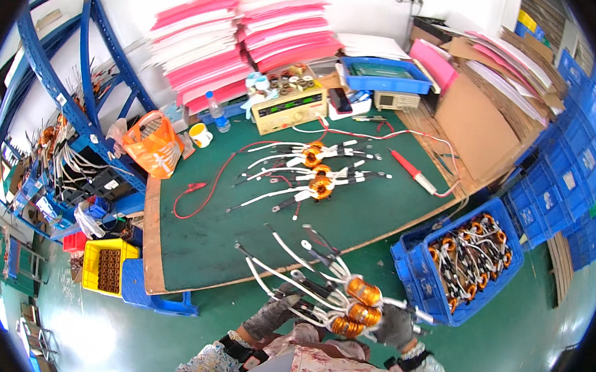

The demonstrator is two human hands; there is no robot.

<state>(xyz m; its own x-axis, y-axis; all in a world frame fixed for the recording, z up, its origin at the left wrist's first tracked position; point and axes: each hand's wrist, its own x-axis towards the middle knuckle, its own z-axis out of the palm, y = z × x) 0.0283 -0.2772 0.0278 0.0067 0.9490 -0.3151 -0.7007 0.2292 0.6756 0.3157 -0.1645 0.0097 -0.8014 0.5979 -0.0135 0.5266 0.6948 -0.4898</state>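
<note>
Close to my body, in front of the table's near edge, I hold a bunch of copper-wound ring coils with white and black leads. My left hand, in a grey glove, is closed round leads on the left side of the bunch. My right hand, gloved too, grips the bunch at the coils' right side; its fingers are partly hidden behind them. Leads with metal end lugs fan out up and left. On the green table mat more ring coils lie in a row, their leads spread both ways.
A yellow bench meter stands at the back, a red test probe lies at the right with its cable. A blue crate full of coils stands right of the table. Orange bag, mug and bottle sit back left.
</note>
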